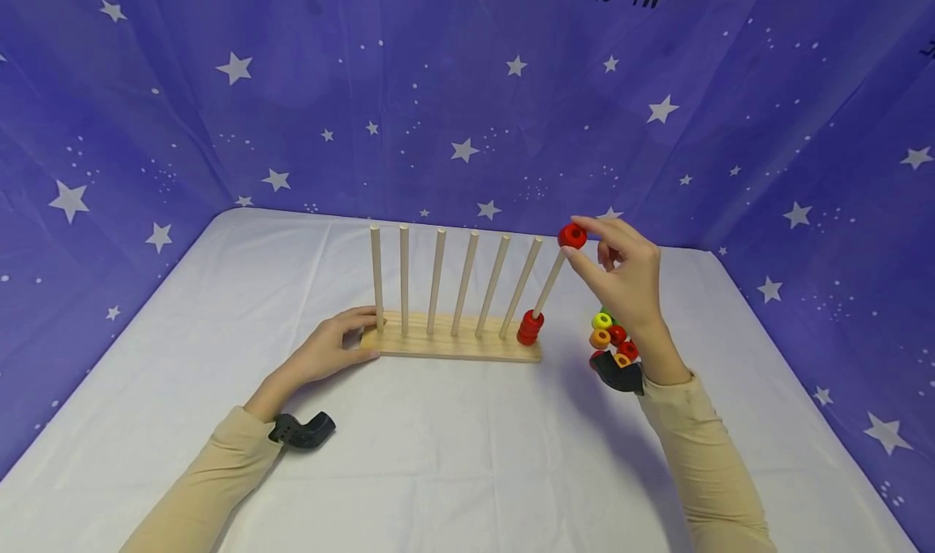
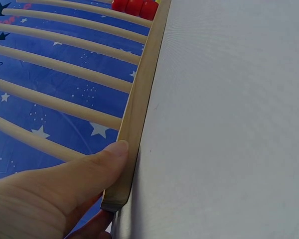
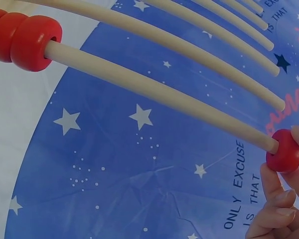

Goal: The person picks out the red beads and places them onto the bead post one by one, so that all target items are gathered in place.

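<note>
A wooden peg rack with a row of upright pegs stands on the table. My left hand grips its left end; in the left wrist view the thumb lies on the base's edge. Between thumb and fingertips, my right hand pinches a red bead at the top of the rightmost peg. The right wrist view shows the peg's tip at that bead's hole. More red beads are stacked low on the same peg, also seen as a red stack in the right wrist view.
Loose beads in red, orange, yellow and green lie right of the rack, partly hidden by the right wrist's black camera mount. A white cloth covers the table. A purple star-patterned curtain surrounds it at the back and sides.
</note>
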`<state>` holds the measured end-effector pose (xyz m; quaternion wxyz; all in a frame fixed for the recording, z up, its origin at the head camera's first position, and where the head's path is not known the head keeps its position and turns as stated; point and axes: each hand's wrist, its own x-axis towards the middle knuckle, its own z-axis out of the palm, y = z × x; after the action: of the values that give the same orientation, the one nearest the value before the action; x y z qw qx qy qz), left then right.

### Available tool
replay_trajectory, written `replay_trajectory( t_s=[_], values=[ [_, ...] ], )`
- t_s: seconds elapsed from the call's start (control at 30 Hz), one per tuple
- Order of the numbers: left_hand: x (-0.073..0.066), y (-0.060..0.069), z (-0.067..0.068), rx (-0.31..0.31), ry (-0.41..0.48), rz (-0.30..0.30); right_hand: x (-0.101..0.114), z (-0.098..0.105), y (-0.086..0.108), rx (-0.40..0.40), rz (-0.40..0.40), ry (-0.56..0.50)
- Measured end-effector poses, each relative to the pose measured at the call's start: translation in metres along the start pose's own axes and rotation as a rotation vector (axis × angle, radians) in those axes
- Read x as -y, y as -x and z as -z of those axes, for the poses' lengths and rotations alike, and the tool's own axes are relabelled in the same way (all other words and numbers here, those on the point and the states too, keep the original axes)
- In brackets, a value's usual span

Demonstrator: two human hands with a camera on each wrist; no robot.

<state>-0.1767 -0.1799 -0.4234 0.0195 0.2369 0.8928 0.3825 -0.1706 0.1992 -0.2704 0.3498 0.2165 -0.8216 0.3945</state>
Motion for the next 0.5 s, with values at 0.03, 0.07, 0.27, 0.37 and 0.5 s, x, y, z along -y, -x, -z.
replay_trajectory(
  t_s=[0.03, 0.07, 0.27, 0.37, 0.5],
  values=[
    [-0.0001, 0.0001, 0.0001, 0.001, 0.002, 0.001, -0.0002, -0.0002, 0.0001, 0.000, 0.000, 0.000],
    [-0.0003, 0.0003, 0.0001, 0.001, 0.003, 0.001, -0.0005, -0.0003, 0.0002, 0.000, 0.000, 0.000],
    [-0.0016, 0.0005, 0.0005, 0.002, 0.002, 0.001, -0.0032, -0.0012, 0.0003, 0.004, -0.009, 0.009],
    [-0.0020, 0.0005, 0.0006, 0.004, 0.002, 0.002, -0.0039, -0.0015, 0.0012, 0.009, -0.020, 0.020],
    [-0.0020, 0.0005, 0.0006, 0.006, 0.000, 0.006, -0.0045, -0.0022, 0.0025, 0.012, -0.030, 0.026]
  ],
)
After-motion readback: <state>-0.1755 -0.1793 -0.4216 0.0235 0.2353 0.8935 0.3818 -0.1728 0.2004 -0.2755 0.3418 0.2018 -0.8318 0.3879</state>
